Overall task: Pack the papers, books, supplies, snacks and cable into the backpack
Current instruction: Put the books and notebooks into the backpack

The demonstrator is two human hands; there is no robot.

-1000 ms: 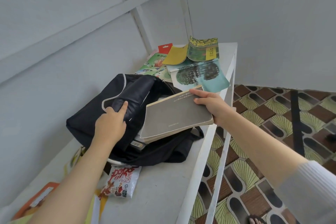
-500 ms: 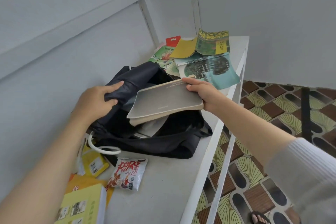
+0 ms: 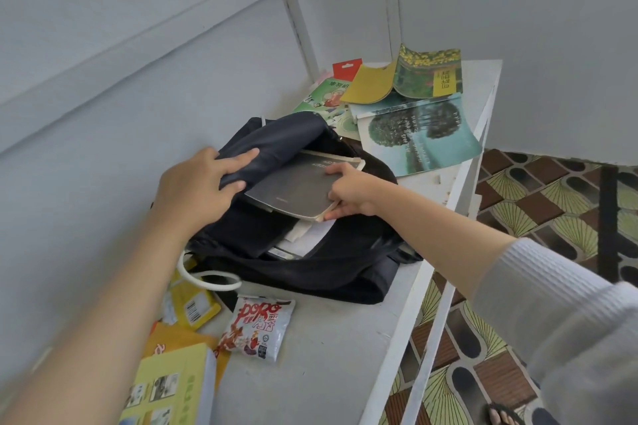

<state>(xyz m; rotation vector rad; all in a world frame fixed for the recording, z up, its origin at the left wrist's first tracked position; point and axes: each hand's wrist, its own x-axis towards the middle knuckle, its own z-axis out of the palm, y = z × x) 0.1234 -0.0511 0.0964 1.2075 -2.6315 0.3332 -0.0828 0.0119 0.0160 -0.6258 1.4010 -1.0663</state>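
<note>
We see the black backpack (image 3: 310, 269) lying open at the centre of the white surface (image 3: 328, 355), mouth facing up. The left hand (image 3: 196, 183) grasps the backpack's upper flap at 10 o'clock, fingers curled over the dark fabric and holding it lifted. The right hand (image 3: 348, 191) grasps the grey book (image 3: 297, 186) at its 4 o'clock corner, thumb on the cover and fingers under the edge. The grey book is tilted and partly inside the opening, with its far end tucked under the flap. White papers (image 3: 307, 235) show inside the backpack, just below the grey book. From the backpack, at 1 o'clock, a tree-cover book (image 3: 417, 134) lies flat. Beyond it an open yellow-and-green book (image 3: 407, 79) lies face down on the pile. At 12 o'clock we see a green booklet (image 3: 324, 100) and a red-topped pack (image 3: 345, 67). At 7 o'clock a white cord loop (image 3: 207, 278) sticks out from under the backpack, touching a yellow packet (image 3: 191, 304). At 6 o'clock lies a red-and-white snack packet (image 3: 257, 328), apart from the backpack. Further at 7 o'clock are an orange packet (image 3: 169, 338) and a yellow-green book (image 3: 169, 390). The patterned tile floor (image 3: 552, 217) is at 3 o'clock.
</note>
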